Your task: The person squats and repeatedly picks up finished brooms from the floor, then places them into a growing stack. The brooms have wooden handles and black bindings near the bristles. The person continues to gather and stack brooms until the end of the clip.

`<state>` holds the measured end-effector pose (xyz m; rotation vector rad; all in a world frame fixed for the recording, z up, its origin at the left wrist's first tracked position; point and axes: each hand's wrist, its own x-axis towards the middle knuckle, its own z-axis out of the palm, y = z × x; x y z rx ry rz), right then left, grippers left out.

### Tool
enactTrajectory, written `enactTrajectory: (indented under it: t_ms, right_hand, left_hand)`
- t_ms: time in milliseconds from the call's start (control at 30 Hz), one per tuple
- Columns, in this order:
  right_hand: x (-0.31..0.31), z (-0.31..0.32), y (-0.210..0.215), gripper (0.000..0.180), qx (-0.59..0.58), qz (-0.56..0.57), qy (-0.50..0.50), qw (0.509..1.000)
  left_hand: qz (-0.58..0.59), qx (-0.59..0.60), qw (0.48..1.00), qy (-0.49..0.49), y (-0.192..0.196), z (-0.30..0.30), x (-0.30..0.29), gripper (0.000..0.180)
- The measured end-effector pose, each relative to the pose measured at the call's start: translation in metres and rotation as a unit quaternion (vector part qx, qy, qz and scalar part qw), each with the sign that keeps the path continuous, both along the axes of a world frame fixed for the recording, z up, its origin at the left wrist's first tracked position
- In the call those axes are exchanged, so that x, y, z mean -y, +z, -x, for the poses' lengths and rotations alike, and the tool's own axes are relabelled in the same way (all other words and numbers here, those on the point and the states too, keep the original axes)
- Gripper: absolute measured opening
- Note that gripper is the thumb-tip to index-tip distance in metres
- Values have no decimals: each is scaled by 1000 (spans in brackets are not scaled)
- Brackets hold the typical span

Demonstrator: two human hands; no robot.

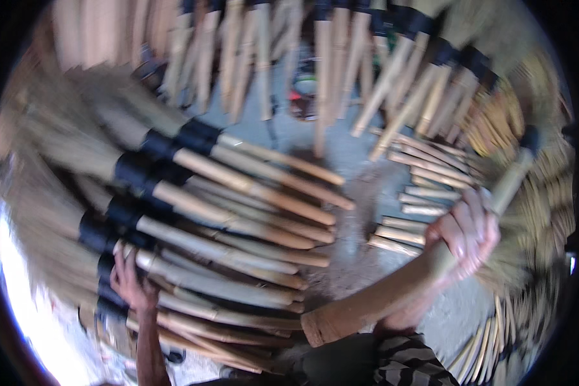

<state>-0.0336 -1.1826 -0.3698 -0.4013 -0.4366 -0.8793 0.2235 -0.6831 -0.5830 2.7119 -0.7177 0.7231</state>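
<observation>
My right hand [466, 233] is wrapped round the light wooden or bamboo handle of a grass broom [373, 293]. This broom is held slantwise, its thick cut end toward the lower middle and its dark binding [529, 139] toward the upper right. At the left, my left hand [134, 283] has its fingers over the neck of another broom [202, 273], just beside its black binding; the palm side is hidden. That broom lies in a heap of similar ones, bristles to the left and handles to the right. The picture is somewhat blurred.
More brooms [264, 61] stand in a row along the far side, handles toward me. Short pale sticks [424, 161] lie on the grey floor [360, 257] at the right. Straw-coloured bristle bundles [547, 212] line the right edge, with thin handles [486, 347] at the lower right.
</observation>
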Motion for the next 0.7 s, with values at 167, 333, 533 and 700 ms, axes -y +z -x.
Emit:
enactTrajectory:
  t_ms: [167,333,533,700]
  right_hand:
    - [-54,-34,-23,22,-227,166,3,960]
    - [-84,-59,-93,27,-475,313,-89,818]
    - [-125,-93,-198,41,-501,623,-143,583]
    - [-168,-111,-266,66,-440,786,-57,431]
  left_hand:
    - [14,-30,999,36,-1,3,-1,65]
    - [44,1,999,22,-2,2,-3,67]
    - [35,-18,999,22,2,3,-4,72]
    - [14,-23,999,42,-1,0,-4,74]
